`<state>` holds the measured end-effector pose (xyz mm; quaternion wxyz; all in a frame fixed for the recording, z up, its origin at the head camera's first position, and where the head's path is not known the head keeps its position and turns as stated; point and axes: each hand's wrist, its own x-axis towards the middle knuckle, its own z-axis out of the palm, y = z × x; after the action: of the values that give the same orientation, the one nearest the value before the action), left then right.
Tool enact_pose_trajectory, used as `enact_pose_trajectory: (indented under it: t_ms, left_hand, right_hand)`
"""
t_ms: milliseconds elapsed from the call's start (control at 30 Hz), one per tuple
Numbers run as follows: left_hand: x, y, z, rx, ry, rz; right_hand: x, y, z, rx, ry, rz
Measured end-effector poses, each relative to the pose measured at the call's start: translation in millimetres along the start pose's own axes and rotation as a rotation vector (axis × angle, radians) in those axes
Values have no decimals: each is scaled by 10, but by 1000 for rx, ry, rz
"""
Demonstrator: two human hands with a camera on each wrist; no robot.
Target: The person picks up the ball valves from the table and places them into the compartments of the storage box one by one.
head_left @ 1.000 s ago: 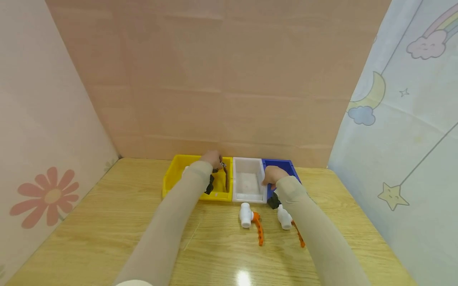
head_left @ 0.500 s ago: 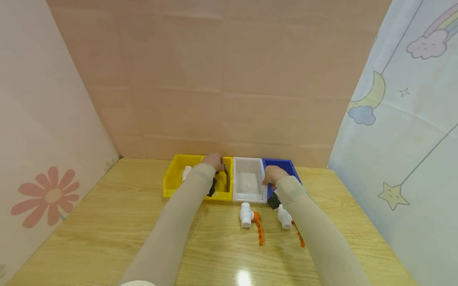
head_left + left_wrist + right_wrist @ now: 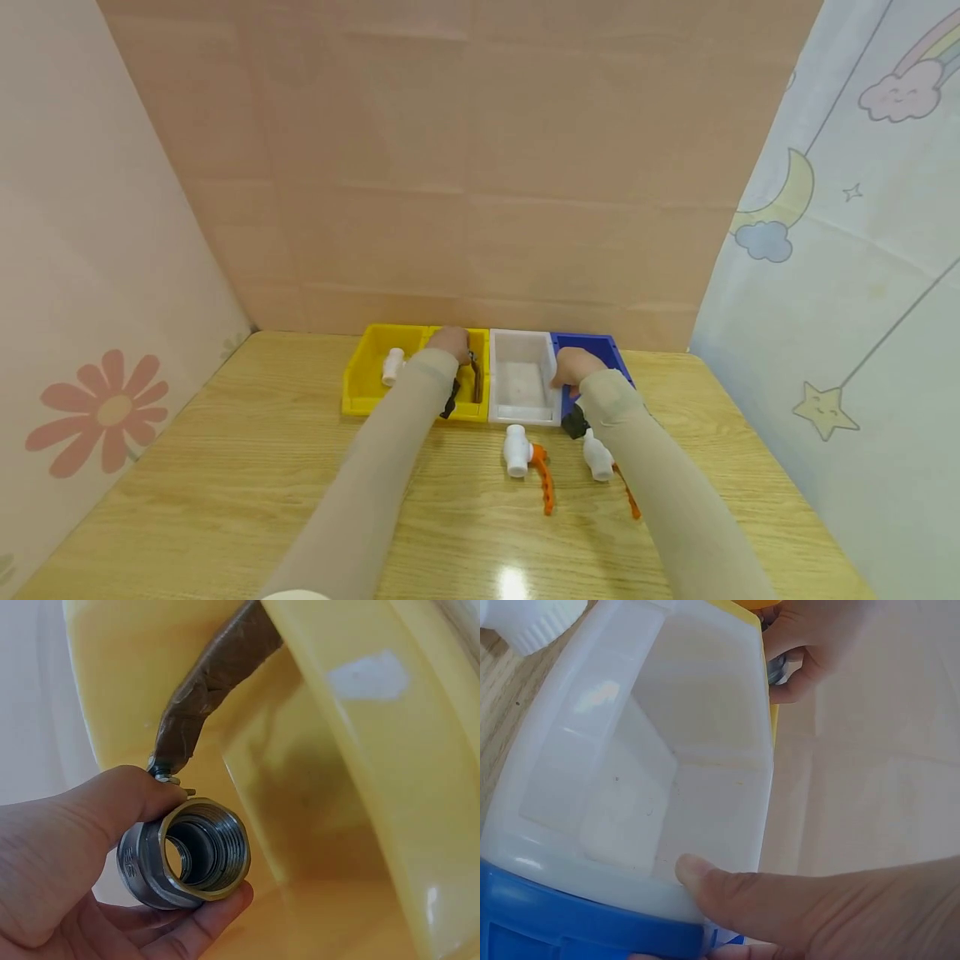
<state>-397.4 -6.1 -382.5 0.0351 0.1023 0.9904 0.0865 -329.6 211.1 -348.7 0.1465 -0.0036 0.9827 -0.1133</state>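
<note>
Landmark: the white bin [image 3: 522, 385], the middle one of 3 bins set in a row on the wooden table [image 3: 225, 500].

Nearest the viewer, in front of the white bin, 2 white plastic ball valves with orange handles lie on the table: 1 [image 3: 519, 451] directly in front, 1 [image 3: 598, 457] in front and to the right. Neither is touched by a hand.

The right hand [image 3: 576, 367] rests at the seam between the white bin and the blue bin [image 3: 600, 343] on its right. The right wrist view shows the thumb [image 3: 727, 889] hooked over the white bin's rim [image 3: 592, 870]; the other fingers are hidden, so the full grip cannot be told.

Left of the white bin, the left hand [image 3: 450, 342] is over the yellow bin [image 3: 360, 392]. It grips a metal ball valve [image 3: 187, 855] with a brown handle [image 3: 210, 682], thumb on top and fingers curled beneath, just inside the bin's right wall.

Farther left in the yellow bin lies 1 white valve [image 3: 392, 366].

Judgement: 1 valve is binned, 1 is in hand and unreleased, 2 remain on the table.
</note>
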Motion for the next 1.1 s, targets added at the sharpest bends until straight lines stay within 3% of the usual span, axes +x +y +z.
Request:
enact_pose_trajectory:
  t_ms: [233, 533, 1100]
  left_hand:
    - [-54, 41, -7, 42, -38, -16]
    - [-113, 32, -13, 5, -58, -54]
    - [-31, -8, 122, 6, -55, -83]
  right_hand:
    - [-8, -3, 4, 8, -4, -1]
    - [-6, -41, 16, 18, -10, 1]
    - [-2, -64, 29, 5, -9, 21]
